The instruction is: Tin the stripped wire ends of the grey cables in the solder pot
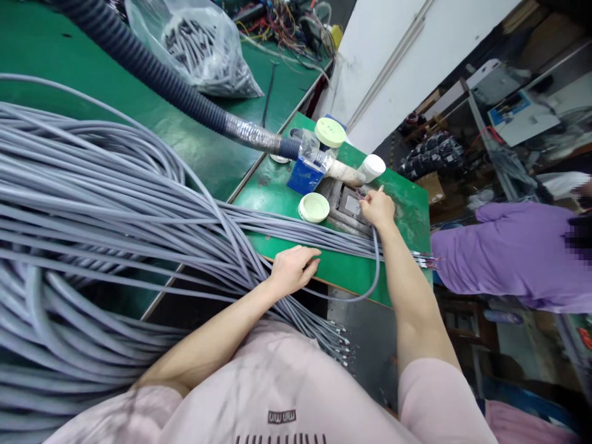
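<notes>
My right hand [379,208] is closed in a pinch on the end of a grey cable [378,268]. Thin stripped wires stick out from its fingertips over a square metal solder pot [341,216] with a pale, shiny surface. From that hand the cable loops down past the table edge towards my left hand [294,269]. My left hand hovers or rests near the front edge beside the cable bundle [305,229], its fingers loosely bent and the thumb apart. Nothing shows between them. The bundle runs across the green table, its stripped ends at the right.
A pale green tub [314,208], a lidded tub [330,132] and a white container [372,168] surround the pot. A ribbed hose [185,102] reaches a nozzle above it. Large cable coils [83,203] fill the left. A person in purple [509,253] is at the right.
</notes>
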`<state>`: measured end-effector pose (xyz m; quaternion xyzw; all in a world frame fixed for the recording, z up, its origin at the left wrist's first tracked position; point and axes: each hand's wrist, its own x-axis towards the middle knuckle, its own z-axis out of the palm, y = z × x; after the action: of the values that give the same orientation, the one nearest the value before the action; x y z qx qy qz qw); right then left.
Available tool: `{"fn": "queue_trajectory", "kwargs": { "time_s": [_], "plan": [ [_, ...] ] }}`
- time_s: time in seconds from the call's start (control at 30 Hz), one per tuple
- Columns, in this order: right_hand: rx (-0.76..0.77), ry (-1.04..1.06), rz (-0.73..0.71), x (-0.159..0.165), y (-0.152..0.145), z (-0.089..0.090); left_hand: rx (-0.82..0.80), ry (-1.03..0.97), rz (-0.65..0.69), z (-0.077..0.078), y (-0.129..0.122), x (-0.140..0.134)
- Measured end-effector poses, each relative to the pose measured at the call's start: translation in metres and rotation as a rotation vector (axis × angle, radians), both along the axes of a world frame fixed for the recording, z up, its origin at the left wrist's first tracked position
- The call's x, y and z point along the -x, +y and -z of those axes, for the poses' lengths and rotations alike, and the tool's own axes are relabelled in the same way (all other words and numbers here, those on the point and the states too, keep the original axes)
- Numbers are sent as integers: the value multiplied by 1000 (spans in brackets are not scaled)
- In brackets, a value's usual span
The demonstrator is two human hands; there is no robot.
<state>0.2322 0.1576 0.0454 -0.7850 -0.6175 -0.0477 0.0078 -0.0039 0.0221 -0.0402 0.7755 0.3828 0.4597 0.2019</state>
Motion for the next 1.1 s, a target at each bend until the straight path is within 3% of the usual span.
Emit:
{"fn": "queue_trajectory", "kwargs": {
  "time_s": [0.43,0.6,0.7,0.9,1.0,1.1],
  "plan": [
    [65,-63,-29,9,8,8,5,19,19,2,0,0],
    [-10,2,-42,8,3,-4,22,31,25,3,0,0],
    [-150,196,-110,5,-9,-16,10,26,26,2,0,0],
    [-222,941,-179,19,-43,-26,34,33,22,2,0,1],
    [-205,1136,-160,38,-61,-27,80,1,37,0,-1,1],
    [-200,1235,-184,59,-82,-26,211,-170,50,-5,-2,-1]
  ]
}}
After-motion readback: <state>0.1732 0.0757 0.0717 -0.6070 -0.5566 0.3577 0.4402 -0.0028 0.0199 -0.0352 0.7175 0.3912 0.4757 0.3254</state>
